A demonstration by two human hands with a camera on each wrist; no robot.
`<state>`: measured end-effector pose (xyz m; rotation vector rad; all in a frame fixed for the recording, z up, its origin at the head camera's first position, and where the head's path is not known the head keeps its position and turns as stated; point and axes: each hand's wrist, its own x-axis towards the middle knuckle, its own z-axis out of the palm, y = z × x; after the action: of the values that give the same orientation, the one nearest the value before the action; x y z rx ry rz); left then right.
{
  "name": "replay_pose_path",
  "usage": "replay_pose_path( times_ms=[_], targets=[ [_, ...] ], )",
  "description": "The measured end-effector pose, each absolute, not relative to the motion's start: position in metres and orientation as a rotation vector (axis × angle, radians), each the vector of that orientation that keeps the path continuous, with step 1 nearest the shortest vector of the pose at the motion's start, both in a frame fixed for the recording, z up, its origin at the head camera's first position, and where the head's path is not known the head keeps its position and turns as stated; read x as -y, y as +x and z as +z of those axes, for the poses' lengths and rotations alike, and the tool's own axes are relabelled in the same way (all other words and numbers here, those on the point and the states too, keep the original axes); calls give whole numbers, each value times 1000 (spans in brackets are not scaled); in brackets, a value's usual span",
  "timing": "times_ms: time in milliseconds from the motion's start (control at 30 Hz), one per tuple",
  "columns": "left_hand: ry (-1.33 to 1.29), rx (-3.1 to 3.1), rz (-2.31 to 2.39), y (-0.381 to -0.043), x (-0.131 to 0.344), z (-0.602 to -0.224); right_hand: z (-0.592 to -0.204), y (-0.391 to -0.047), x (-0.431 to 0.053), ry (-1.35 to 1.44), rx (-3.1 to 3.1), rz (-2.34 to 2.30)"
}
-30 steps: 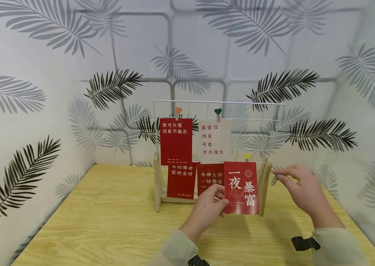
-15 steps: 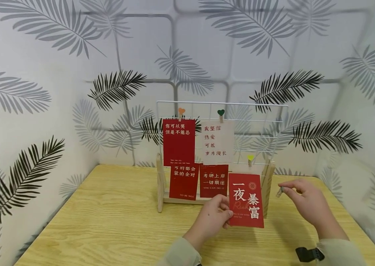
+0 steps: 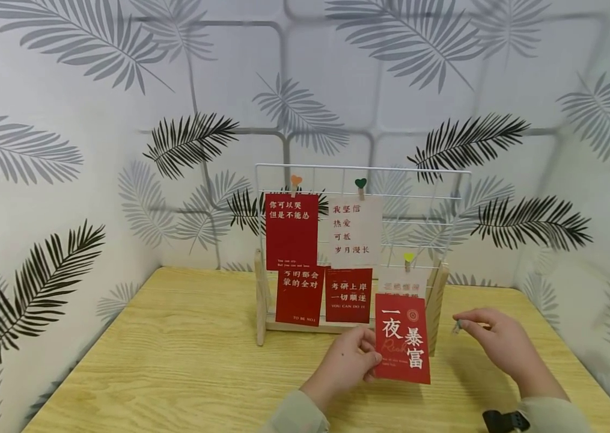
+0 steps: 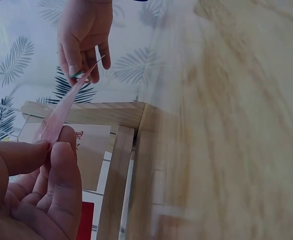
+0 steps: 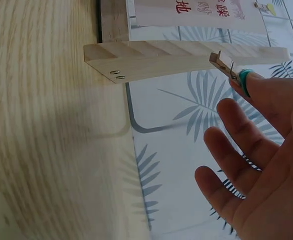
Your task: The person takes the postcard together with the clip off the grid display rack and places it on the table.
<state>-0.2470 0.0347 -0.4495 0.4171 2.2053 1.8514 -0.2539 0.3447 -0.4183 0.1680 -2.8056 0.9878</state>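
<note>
Rack on table; card in your left hand before its right end, clip in your right hand farther right.

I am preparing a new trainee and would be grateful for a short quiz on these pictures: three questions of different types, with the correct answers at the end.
1. Open question: What does the right hand pinch between thumb and finger?
2. True or false: The orange heart sits higher on the rack than the yellow heart.
3. Fill in the word: In the head view, the left hand holds the loose red card by its ____ edge.

Key:
1. A small wooden clip.
2. True.
3. Left.
</note>
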Motion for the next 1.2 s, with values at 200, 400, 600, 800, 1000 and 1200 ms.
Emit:
replay_pose_path(
  times_ms=[200,400,600,800,1000,1200],
  targets=[
    [347,-2199,1813,-247,-38,-455,-427,-255,-347,144,2818,1037],
    [309,-2195,1784,-246,-41,-458,-435,-259,-352,122,2830,1079],
    [315,-2178,1765,-244,-40,-460,-443,-260,-356,101,2861,1146],
    [331,-2171,1750,-243,-39,-462,-452,-262,-359,113,2874,1166],
    [337,-2147,1754,-241,-41,-466,-460,-264,-362,124,2932,1123],
    [320,-2119,1728,-240,-41,-467,-462,-265,-363,122,2964,1104]
  ],
)
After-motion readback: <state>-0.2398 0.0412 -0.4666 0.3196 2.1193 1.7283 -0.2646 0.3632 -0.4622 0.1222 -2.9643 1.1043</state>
